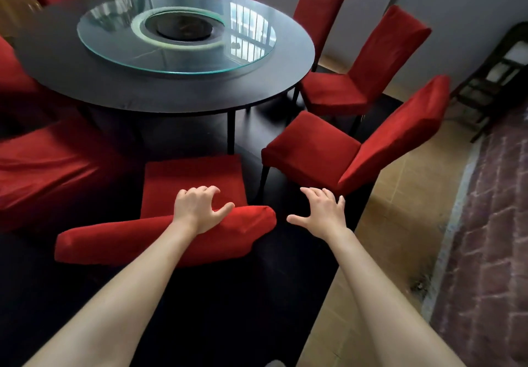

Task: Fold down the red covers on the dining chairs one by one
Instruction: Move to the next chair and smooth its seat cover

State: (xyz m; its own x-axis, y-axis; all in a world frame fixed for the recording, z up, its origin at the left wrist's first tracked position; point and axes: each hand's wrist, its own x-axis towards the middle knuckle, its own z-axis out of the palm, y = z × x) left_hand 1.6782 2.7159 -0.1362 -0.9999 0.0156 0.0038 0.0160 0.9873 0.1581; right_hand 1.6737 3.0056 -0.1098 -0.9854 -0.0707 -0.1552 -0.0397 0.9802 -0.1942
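Right now my left hand [200, 209] rests, fingers curled, on the nearest red fabric-covered chair back [160, 238] before the round black glass-topped table [177, 86]; my right hand [323, 212] hovers spread beside it.

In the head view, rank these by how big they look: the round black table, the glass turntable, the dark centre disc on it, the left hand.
1. Round black table
2. Glass turntable
3. Dark centre disc and left hand: look alike; the hand is far nearer the camera, so unranked.
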